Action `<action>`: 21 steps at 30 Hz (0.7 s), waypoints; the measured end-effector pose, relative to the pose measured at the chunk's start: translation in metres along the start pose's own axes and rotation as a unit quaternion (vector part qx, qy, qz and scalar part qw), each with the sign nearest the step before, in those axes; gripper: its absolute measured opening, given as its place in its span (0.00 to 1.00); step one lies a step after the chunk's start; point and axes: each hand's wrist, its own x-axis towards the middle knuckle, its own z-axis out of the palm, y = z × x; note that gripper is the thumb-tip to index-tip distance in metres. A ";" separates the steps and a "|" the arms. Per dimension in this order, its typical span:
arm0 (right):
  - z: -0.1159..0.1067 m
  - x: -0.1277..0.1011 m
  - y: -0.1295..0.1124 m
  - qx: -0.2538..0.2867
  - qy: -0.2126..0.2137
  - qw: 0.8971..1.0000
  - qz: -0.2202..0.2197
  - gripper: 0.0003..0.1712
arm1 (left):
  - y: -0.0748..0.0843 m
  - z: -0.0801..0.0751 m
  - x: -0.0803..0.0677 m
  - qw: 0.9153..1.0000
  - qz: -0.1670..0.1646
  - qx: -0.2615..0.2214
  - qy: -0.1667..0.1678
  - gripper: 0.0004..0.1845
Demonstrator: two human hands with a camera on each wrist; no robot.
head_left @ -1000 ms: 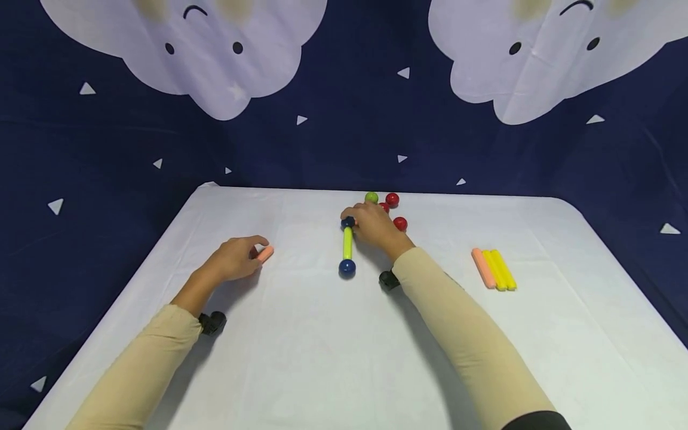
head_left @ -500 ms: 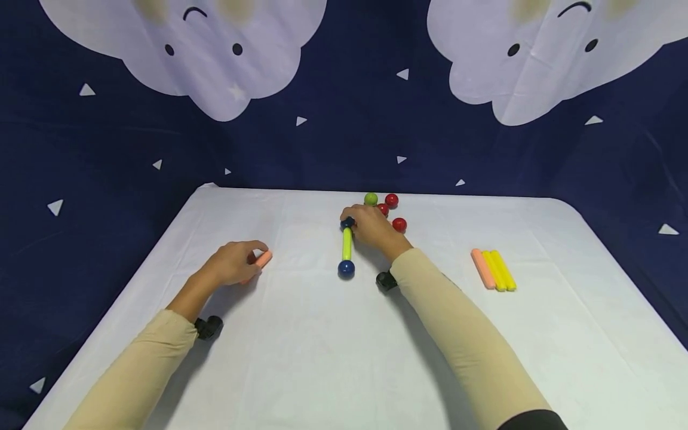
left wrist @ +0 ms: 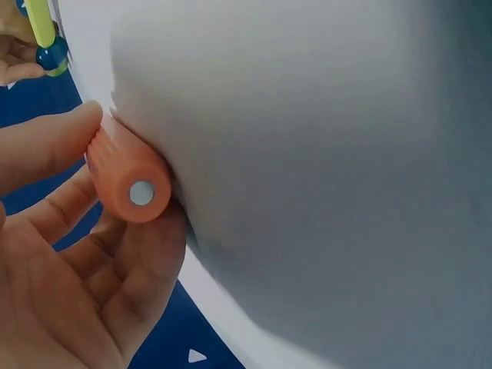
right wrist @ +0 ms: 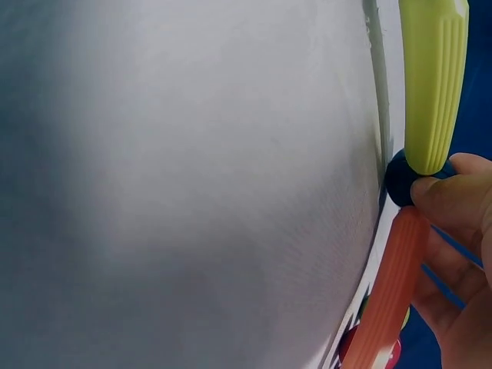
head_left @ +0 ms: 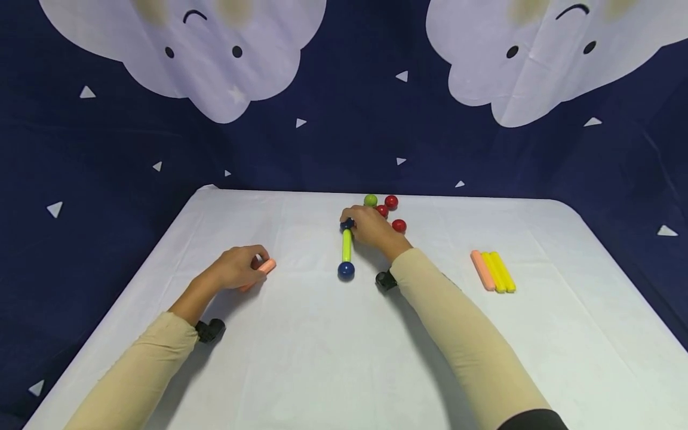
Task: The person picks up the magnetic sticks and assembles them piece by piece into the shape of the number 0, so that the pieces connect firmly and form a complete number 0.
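a: what is the left hand (head_left: 233, 269) doing?

b: its fingers curl round an orange rod (head_left: 259, 272), pinching it low over the white table (head_left: 301, 358), left of centre. the left wrist view shows what the head view cannot: the rod's flat end (left wrist: 141, 192) has a small pale disc set in it, and the thumb (left wrist: 42, 146) presses the rod from above.

a: and the right hand (head_left: 373, 230)?

b: it grips the far blue ball (head_left: 346, 224) of a green rod (head_left: 346, 245) lying mid-table, pointing away from the person. a second blue ball (head_left: 346, 270) caps the near end. only the right wrist view shows another orange rod (right wrist: 388, 292) under that hand, its end meeting the same ball (right wrist: 401, 178); the head view hides it behind the knuckles.

a: what lies around them?

b: just past the right hand sit a green ball (head_left: 370, 200) and three red balls (head_left: 399, 226). well to the right lie an orange stick (head_left: 483, 270) and two yellow sticks (head_left: 500, 272), touching side by side. behind is a dark blue backdrop (head_left: 349, 119) with white clouds.

a: any writing?

b: none readable in any view.
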 end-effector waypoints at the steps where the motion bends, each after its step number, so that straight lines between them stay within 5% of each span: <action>1: 0.000 0.000 -0.001 0.001 0.000 1.000 0.000 0.19 | 0.001 0.000 -0.001 1.000 0.002 -0.001 -0.001 0.21; 15: 0.001 0.005 -0.002 0.004 -0.007 1.000 0.014 0.18 | 0.023 0.012 -0.012 0.996 0.068 -0.056 -0.003 0.21; 21: 0.001 0.006 -0.001 0.000 -0.005 1.000 0.005 0.18 | 0.050 0.022 -0.019 0.994 0.025 -0.106 0.030 0.18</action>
